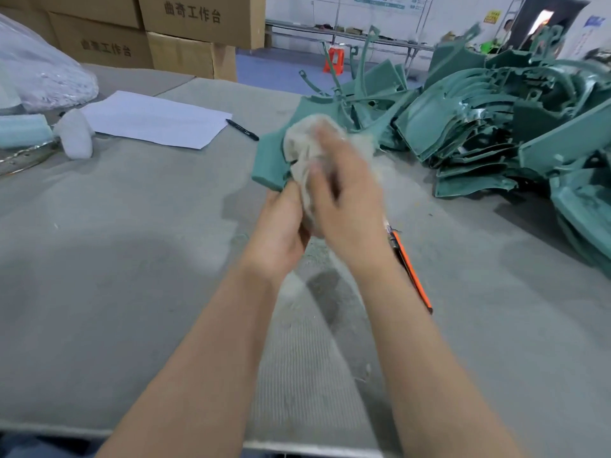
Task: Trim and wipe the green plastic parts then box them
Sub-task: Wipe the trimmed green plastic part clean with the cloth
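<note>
A flat green plastic part (pixel 272 157) is held above the grey table (pixel 132 226) at centre. My left hand (pixel 281 233) grips its near edge from below. My right hand (pixel 344 196) holds a crumpled off-white rag (pixel 304 140) against the part's face; the hand is blurred. A large heap of green plastic parts (pixel 496 127) lies at the right. An orange-handled knife (pixel 411 269) lies on the table just right of my right wrist, partly hidden by the arm.
A white sheet of paper (pixel 152 122) and a black pen (pixel 243 129) lie at the left centre. Clear plastic bags (pixel 39 74) and a foam lump (pixel 75 135) sit far left. Cardboard boxes (pixel 185 31) stack behind the table.
</note>
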`<state>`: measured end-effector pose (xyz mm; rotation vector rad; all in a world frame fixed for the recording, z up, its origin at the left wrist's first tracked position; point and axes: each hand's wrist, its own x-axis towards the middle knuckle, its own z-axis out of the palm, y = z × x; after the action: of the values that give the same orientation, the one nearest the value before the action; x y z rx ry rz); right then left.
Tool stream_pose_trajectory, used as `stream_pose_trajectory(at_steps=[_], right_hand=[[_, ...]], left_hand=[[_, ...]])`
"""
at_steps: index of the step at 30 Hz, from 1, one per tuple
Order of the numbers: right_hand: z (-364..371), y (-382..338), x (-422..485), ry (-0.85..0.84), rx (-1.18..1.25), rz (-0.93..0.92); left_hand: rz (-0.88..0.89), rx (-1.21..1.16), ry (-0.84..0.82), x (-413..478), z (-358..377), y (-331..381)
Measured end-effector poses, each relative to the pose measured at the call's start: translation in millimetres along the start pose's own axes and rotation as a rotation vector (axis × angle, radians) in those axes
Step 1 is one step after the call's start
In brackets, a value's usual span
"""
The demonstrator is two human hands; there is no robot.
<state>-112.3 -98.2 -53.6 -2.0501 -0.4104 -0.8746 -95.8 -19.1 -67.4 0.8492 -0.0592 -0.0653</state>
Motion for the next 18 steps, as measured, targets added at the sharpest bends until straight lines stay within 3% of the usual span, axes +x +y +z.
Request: stream_pose_trajectory(at_steps=[2,6,8,10,12,18], right_hand=[[6,13,-5,-0.159,-0.229,-0.033],[-4,25,3,0.069,-0.113,0.306],[6,10,-6,0.026,-0.117,0.206],[19,-1,-15,-0.122,-0.195,0.019],[18,2,-10,-0.179,-0.228,-0.003],[5,16,-1,0.156,-0.048,0.171]], left_hand=[[-0.045,-0.042,-0.019,-2,3,4],[-0.025,-0.082,-0.007,-4,5,8],[-0.051,-0.125,-0.017,-4,3,11],[-0.076,-0.139,-0.016,-2,-4,15],[-0.076,-0.160,-0.030,-3,-5,17],[-0.080,-0.125,-0.115,-7,4,8]])
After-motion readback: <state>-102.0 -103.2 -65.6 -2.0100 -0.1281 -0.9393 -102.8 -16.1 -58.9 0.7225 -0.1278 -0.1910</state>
